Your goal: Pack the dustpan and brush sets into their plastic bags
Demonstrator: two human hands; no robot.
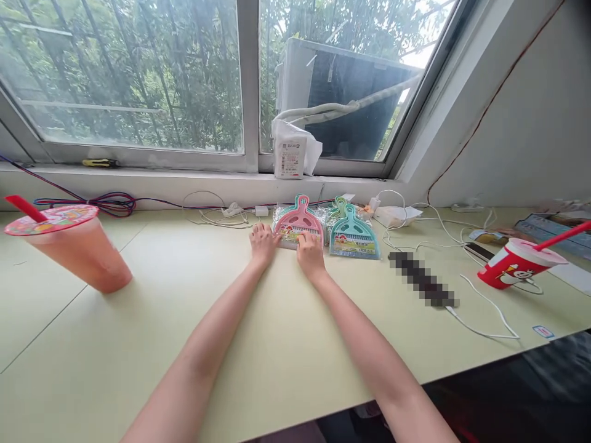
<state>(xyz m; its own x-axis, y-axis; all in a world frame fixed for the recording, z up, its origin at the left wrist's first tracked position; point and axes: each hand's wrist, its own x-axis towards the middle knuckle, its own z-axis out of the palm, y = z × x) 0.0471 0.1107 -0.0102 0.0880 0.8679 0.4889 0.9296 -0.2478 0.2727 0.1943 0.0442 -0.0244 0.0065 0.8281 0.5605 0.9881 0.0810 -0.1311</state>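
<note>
A packaged pink mini dustpan and brush set (301, 215) lies at the back of the table, with more sets stacked beneath it. My left hand (263, 244) rests at its left edge, fingers spread near the tabletop and thumb against the pack. On the front edge of the same pack, the curled fingers of my right hand (310, 253) hold the wrapper; their tips are partly hidden. Just right of it lies a blue-green dustpan and brush set (354, 231) in clear wrap, overlapping a green set (340, 204) behind.
An orange drink cup (87, 252) stands at the left, a red cup (512, 264) at the right. White cables (496, 335) and a blurred dark object (422, 280) lie to the right. A tissue pack (290, 159) and a screwdriver (100, 163) sit on the windowsill.
</note>
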